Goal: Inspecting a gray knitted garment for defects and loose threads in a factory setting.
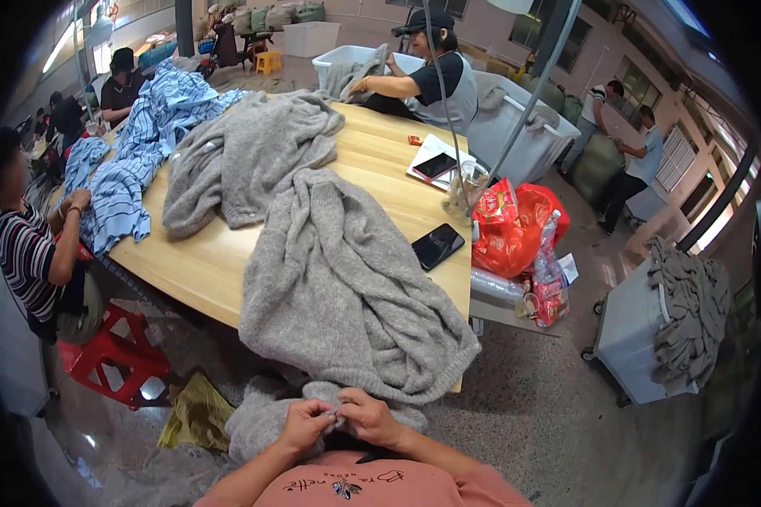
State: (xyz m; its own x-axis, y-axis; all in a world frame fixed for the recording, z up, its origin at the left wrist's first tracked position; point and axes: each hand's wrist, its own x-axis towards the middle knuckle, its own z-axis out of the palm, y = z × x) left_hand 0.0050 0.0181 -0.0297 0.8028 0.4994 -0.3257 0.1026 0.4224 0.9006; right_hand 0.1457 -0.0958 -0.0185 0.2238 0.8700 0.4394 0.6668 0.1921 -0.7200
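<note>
Close in front of my body, my left hand (pixel 308 424) and my right hand (pixel 368 417) meet with fingertips pinched together. Between them is a fold of a grey knitted garment (pixel 258 422), which hangs off the near table edge around my lap. Just beyond my hands, a grey sweater (pixel 338 287) lies spread over the table and droops over its near edge. Behind that one, a second grey knit (pixel 249 148) is heaped. Whatever small thing may sit between my fingertips is too small to make out.
On the wooden table (pixel 203 270) lie blue striped garments (pixel 156 127) and a black phone (pixel 438 247). Red plastic bags (pixel 516 228) and bottles stand at its right. A red stool (pixel 118 351) is at left, a wheeled grey bin (pixel 634 329) at right. Co-workers handle cloth around the table.
</note>
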